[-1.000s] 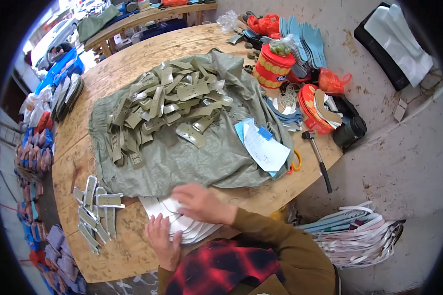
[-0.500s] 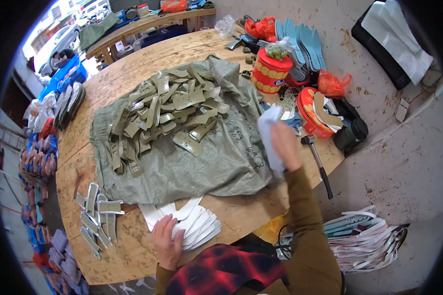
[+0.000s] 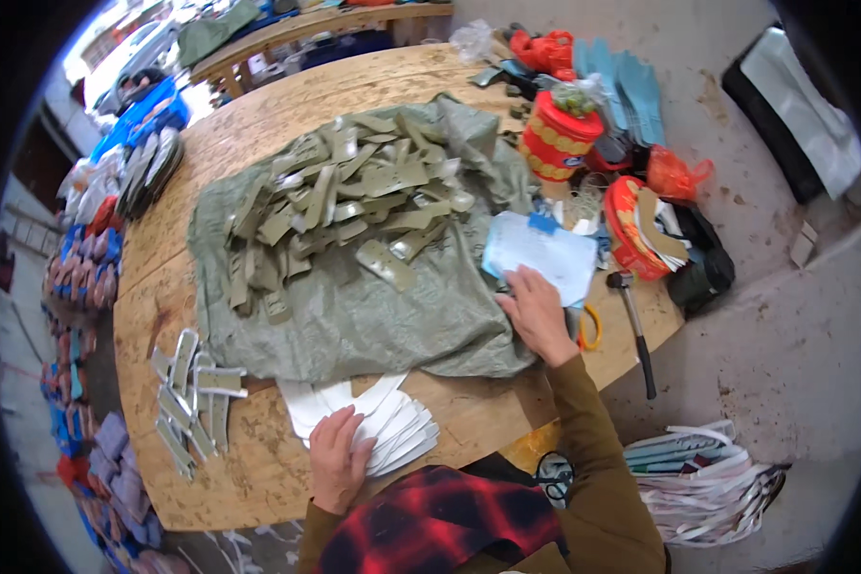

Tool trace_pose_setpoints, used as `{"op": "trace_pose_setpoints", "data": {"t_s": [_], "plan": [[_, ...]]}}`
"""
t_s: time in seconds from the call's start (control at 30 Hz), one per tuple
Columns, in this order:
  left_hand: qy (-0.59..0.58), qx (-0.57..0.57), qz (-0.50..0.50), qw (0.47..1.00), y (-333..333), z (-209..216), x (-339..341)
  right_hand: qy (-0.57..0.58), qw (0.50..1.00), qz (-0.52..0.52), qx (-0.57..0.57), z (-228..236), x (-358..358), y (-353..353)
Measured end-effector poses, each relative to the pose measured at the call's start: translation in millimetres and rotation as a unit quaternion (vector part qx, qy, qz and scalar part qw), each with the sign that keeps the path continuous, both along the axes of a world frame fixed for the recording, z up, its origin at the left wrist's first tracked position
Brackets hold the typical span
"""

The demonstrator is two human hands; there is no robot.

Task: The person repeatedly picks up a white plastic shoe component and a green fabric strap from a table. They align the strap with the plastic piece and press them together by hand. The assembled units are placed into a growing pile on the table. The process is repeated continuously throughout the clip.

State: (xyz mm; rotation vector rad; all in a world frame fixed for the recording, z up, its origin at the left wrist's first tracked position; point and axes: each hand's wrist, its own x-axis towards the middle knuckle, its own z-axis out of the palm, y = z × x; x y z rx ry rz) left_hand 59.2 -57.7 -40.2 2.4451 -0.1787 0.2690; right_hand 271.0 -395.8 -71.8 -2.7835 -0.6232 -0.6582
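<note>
**Light-blue and white paper sheets, raised in the right hand half a second earlier, now lie flat**

The sheets, with a blue clip at their far edge, lie over the right side of a crumpled grey-green plastic tarpaulin. The right hand, palm down with fingers extended, rests at their near-left corner; no closed grip shows. The left hand, fingers relaxed and slightly spread, has stayed upon the left part of a fanned pile of thin white flat pieces at the near side of the brown wooden table. A heap of curved olive-green plates occupies the tarpaulin; a smaller cluster of white-edged olive-green pieces lies left of the pile. The step in hand appears to be laying the sheets aside. The next move would seem to call for lifting the right hand clear without dragging the paper, the left steadying the pile.
</note>
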Motion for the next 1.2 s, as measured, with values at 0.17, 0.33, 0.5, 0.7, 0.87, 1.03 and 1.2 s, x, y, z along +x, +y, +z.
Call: {"op": "trace_pose_setpoints", "data": {"t_s": [0.17,0.33,0.5,0.7,0.87,1.03,1.2], "plan": [[-0.016,0.02,0.01,1.0,11,-9,-2,0.111,0.967,0.124,0.191,52,-39,103],[-0.049,0.005,0.097,0.994,25,1,-4,0.253,0.877,0.363,0.188,29,-91,180],[-0.058,0.015,0.117,0.991,37,-5,-25,0.222,0.884,0.38,0.16,-2,-102,208],[-0.053,0.013,0.077,0.996,28,-8,-18,0.208,0.894,0.359,0.173,-14,-101,212],[-0.074,0.008,0.08,0.994,31,-8,-12,0.194,0.898,0.353,0.177,-12,-106,213],[-0.088,-0.038,0.096,0.991,32,0,-17,0.366,0.836,0.293,0.285,2,-96,200],[-0.062,-0.126,0.062,0.988,22,6,-9,0.47,0.779,0.21,0.357,10,-96,196]]}}
